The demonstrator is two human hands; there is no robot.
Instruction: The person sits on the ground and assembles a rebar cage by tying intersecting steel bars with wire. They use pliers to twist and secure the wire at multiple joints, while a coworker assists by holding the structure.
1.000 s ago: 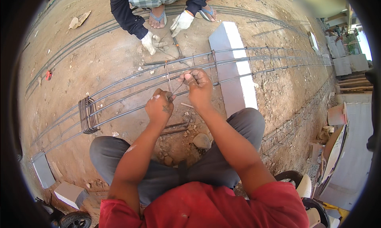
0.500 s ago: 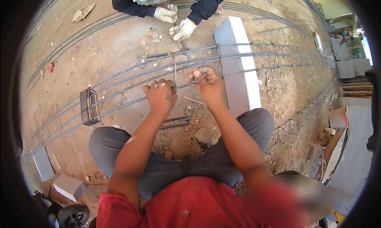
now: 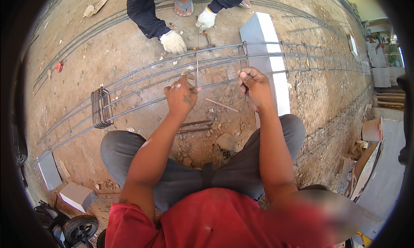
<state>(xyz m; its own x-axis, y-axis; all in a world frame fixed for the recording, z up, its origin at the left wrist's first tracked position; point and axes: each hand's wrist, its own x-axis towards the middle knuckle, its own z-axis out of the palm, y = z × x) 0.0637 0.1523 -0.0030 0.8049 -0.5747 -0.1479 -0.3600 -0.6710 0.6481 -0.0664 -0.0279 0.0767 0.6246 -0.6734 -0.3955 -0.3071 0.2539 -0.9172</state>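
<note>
My left forearm (image 3: 158, 148) and right forearm (image 3: 276, 148) reach forward, elbows bent. My left hand (image 3: 181, 97) shows its back, fingers bent, with pale smudges on the knuckles and a dark mark below. My right hand (image 3: 258, 86) is well apart from it, thumb and fingertips drawn close together; whether they pinch I can't tell.
</note>
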